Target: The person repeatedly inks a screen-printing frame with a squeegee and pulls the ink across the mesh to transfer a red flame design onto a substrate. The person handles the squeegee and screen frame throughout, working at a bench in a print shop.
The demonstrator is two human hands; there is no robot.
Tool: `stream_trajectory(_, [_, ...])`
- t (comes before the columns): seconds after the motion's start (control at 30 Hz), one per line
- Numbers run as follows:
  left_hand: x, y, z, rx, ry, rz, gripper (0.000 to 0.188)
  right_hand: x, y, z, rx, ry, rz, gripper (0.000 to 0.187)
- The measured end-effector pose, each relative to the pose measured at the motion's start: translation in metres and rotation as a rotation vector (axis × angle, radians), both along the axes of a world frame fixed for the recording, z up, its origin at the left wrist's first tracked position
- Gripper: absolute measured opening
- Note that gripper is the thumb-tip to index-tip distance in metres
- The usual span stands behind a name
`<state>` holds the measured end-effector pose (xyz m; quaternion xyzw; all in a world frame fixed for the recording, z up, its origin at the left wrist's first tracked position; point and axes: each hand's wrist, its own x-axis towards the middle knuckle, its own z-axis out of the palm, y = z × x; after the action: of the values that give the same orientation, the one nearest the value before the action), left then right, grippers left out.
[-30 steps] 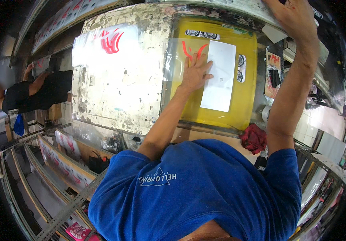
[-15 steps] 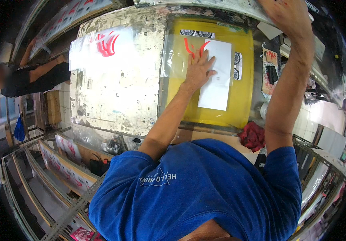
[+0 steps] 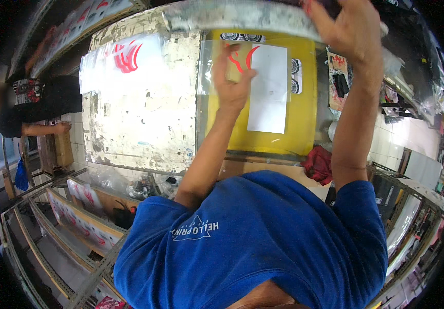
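Note:
A clear plastic sheet with red brush-like marks lies on a yellow board, over its left edge. A white paper strip lies with it. My left hand hovers over the left part of the sheet, fingers apart and slightly blurred, holding nothing. At the top, a long pale paint-stained screen-printing frame crosses above the board, smeared by motion. My right hand grips its right end; the upper picture edge cuts off some fingers.
White sheets with red marks lie on the paint-spotted table to the left. A crumpled dark red cloth sits by the board's near right corner. Another person stands at far left. Metal racks hold printed panels at lower left.
My left hand has lifted off the sheet and moved left. The frame has come down toward the board, with my right hand moving down and left along with it.

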<state>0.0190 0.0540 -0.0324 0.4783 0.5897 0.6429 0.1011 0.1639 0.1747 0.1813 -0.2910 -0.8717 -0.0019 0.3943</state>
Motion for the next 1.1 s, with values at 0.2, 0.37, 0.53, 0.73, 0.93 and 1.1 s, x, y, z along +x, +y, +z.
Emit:
stream_trajectory(0.2, [-0.017,-0.086,0.019,-0.013,-0.554,0.014,0.077,0.027,-0.059,-0.088,-0.107,-0.2,0.051,0.044])
stream_trajectory(0.37, [-0.026,-0.141,-0.079,-0.362,-0.456,0.001,0.086,0.03,-0.075,-0.174,-0.505,-0.164,0.118,0.044])
stream_trajectory(0.53, [-0.027,-0.147,-0.1,-0.418,0.333,0.255,0.081,0.027,-0.09,-0.227,-0.374,-0.539,0.024,0.057])
stream_trajectory(0.73, [-0.025,-0.154,-0.099,-0.487,0.376,0.276,0.073,0.006,-0.036,-0.277,-0.403,-0.382,-0.021,0.067])
stream_trajectory(0.93, [-0.025,-0.155,-0.097,-0.48,0.379,0.255,0.074,-0.031,0.075,-0.294,-0.169,-0.305,-0.068,0.069])
stream_trajectory(1.1, [-0.025,-0.159,-0.101,-0.462,0.329,0.227,0.076,-0.057,0.161,-0.286,-0.206,-0.407,-0.061,0.067])
